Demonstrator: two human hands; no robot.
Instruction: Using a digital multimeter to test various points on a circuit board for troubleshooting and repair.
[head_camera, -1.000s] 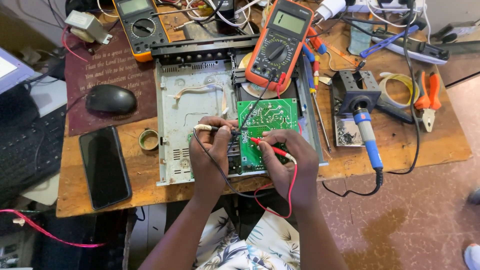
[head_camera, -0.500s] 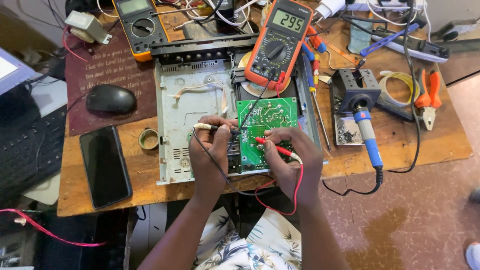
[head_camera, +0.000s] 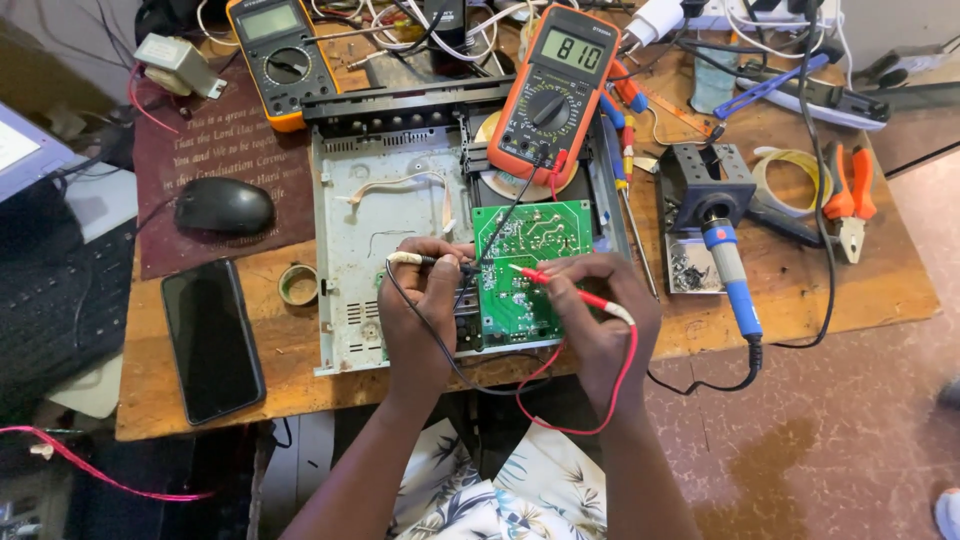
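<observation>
My left hand (head_camera: 425, 310) pinches a black test probe (head_camera: 440, 261) whose tip touches the left edge of a green circuit board (head_camera: 525, 262). In my right hand (head_camera: 600, 320) is a red test probe (head_camera: 545, 279), its tip resting on the middle of the board. The board lies in an opened grey metal chassis (head_camera: 375, 250). Black and red leads run to an orange multimeter (head_camera: 550, 95) leaning at the back of the chassis, its display lit with digits.
A second yellow multimeter (head_camera: 272, 55), a black mouse (head_camera: 224, 206) and a black phone (head_camera: 212, 338) lie to the left. A blue soldering iron (head_camera: 735, 280) in its stand, orange pliers (head_camera: 848, 200), screwdrivers and tangled cables sit to the right on the wooden table (head_camera: 810, 290).
Both hands stay on the board with only slight probe shifts. The orange multimeter's reading has changed between frames.
</observation>
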